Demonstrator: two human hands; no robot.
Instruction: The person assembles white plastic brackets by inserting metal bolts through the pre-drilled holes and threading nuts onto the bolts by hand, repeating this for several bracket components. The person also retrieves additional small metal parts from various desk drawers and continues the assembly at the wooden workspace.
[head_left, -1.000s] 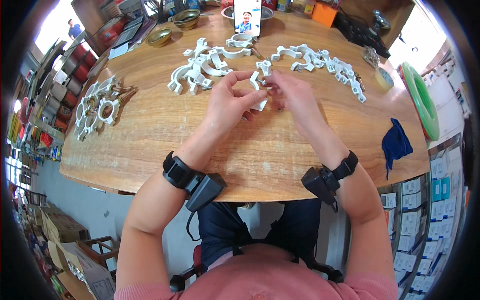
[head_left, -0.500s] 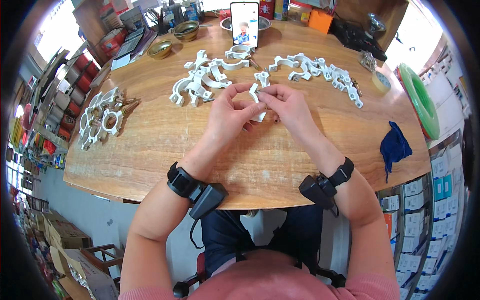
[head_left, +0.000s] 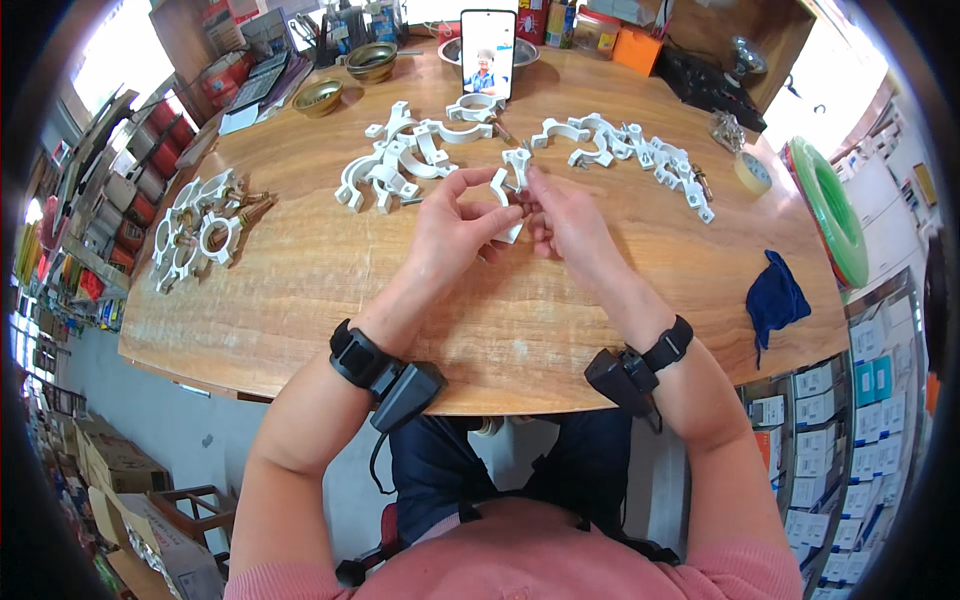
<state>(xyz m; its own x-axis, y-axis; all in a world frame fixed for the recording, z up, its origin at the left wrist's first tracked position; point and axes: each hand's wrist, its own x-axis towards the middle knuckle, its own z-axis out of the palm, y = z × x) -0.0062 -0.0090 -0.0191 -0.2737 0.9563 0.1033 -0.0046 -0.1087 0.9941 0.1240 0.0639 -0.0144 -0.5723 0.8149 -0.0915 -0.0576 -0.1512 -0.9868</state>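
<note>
Above the middle of the table, my left hand (head_left: pixel 462 222) pinches a white plastic half of a pipe clamp (head_left: pixel 501 186) between thumb and fingers. Close beside it, my right hand (head_left: pixel 566 215) has its fingers closed at the near end of a second white clamp half (head_left: pixel 517 160). A small metal screw seems to show between the two halves, partly hidden by fingers. My right fingertips curl inward, and what else they may hold is out of sight.
Loose white clamp halves lie in a left pile (head_left: pixel 385 170) and a right row (head_left: pixel 640 145). Assembled clamp rings with brass-coloured screws (head_left: pixel 215 235) sit at far left. A phone (head_left: pixel 488 55) stands behind; brass bowls (head_left: pixel 318 97), tape (head_left: pixel 752 173) and a blue cloth pouch (head_left: pixel 777 297) lie around.
My right hand has shifted from pinching at the left-held clamp half to the second half's near end. That second half now sits closer to the first. The view has shifted slightly.
</note>
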